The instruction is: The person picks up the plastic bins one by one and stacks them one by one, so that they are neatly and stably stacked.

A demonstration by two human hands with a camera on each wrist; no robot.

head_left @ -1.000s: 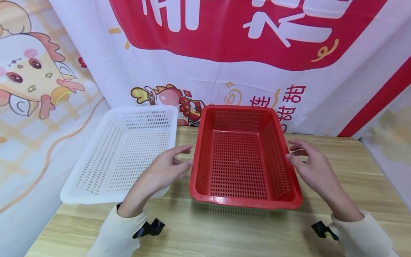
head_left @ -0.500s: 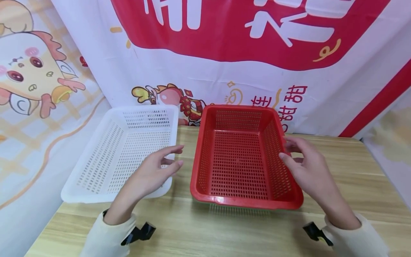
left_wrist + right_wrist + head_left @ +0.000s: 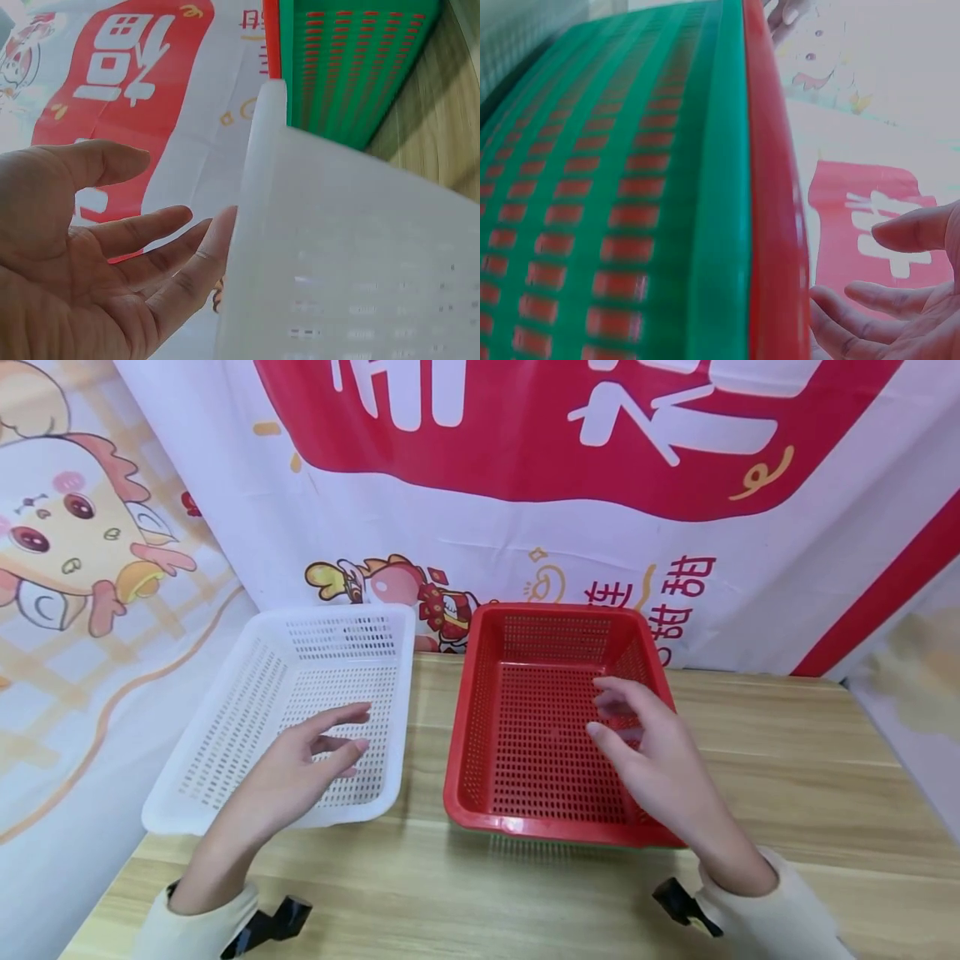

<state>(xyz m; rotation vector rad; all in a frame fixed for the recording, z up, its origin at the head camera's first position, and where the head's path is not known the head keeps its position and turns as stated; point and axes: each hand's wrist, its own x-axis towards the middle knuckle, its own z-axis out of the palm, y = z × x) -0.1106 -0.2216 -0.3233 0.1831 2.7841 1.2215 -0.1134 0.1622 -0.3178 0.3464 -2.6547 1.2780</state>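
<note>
My left hand hangs over the white slotted basket, its fingers loosely bent and holding nothing. In the left wrist view, its lower fingertips lie close to the white rim; whether they touch cannot be told. Above the red slotted basket, toward its right side, my right hand is relaxed, with a gap between thumb and fingers and nothing in it. A green basket sits around the outside of the red one, mostly hidden in the head view. The white and red baskets have nothing inside that shows.
Both baskets stand on a wooden table, a narrow gap between them. Behind hangs a printed red-and-white cloth. A cartoon-patterned cloth covers the left side. Each wrist wears a black strap with a small block.
From the gap between the baskets, my left hand has moved left over the white one. My right hand has moved left from the red basket's right rim to above its inside.
</note>
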